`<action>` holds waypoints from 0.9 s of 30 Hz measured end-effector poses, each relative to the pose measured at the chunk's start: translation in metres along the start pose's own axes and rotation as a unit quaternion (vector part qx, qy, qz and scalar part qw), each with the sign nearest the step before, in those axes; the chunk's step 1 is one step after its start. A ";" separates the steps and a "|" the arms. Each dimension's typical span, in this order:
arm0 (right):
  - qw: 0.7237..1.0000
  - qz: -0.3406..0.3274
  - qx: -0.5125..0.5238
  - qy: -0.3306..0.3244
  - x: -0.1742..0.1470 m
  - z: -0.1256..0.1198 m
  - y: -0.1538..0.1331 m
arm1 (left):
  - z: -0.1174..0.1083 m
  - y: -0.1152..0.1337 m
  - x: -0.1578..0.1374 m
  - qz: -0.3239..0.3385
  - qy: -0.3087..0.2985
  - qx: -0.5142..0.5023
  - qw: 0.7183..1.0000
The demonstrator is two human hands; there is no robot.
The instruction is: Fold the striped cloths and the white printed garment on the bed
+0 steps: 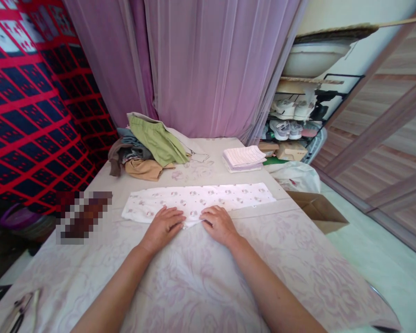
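A long white cloth (pixel 215 196) with a small repeated print lies folded in a strip across the bed; which garment it is, I cannot tell. At its near edge, my left hand (pixel 163 227) has its fingers over the fabric and the thumb close to the edge, closed on it. Facing it from the right, my right hand (pixel 221 225) has bent fingers and thumb closed on the same near edge. Between the two hands the edge bunches into a small point. The fabric under the fingers is hidden.
Rumpled clothes with green shorts (pixel 159 138) on top lie at the back left. A folded stack of cloths (pixel 244 158) sits at the back right. Beyond the bed are a cardboard box (pixel 317 210), a shoe rack (pixel 287 115) and a purple curtain (pixel 215 69).
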State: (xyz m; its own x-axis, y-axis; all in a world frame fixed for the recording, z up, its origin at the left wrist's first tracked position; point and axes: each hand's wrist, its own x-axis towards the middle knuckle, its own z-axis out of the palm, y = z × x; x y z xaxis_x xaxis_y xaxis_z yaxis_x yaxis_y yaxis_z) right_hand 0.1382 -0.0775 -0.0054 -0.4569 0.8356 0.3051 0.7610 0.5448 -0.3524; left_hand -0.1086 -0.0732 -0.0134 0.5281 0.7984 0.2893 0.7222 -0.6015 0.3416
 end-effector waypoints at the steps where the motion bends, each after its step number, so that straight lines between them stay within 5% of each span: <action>1: 1.000 -0.005 -0.004 0.000 0.000 0.000 -0.001 | 0.002 0.001 0.000 0.001 -0.001 -0.006 1.000; 16: 0.999 -0.036 -0.013 0.022 0.020 0.003 -0.009 | 0.003 -0.001 -0.001 -0.028 0.025 -0.038 0.999; 27: 0.996 -0.048 0.007 0.073 0.041 -0.005 0.005 | -0.021 -0.005 0.024 -0.079 -0.056 -0.010 0.995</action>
State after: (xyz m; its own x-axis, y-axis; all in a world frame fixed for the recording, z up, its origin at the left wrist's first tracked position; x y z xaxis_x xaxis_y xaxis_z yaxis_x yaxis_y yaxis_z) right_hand 0.1257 -0.0404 0.0102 -0.4539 0.7609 0.4637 0.7098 0.6233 -0.3281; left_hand -0.1084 -0.0517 0.0104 0.4564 0.8803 0.1291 0.7913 -0.4680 0.3935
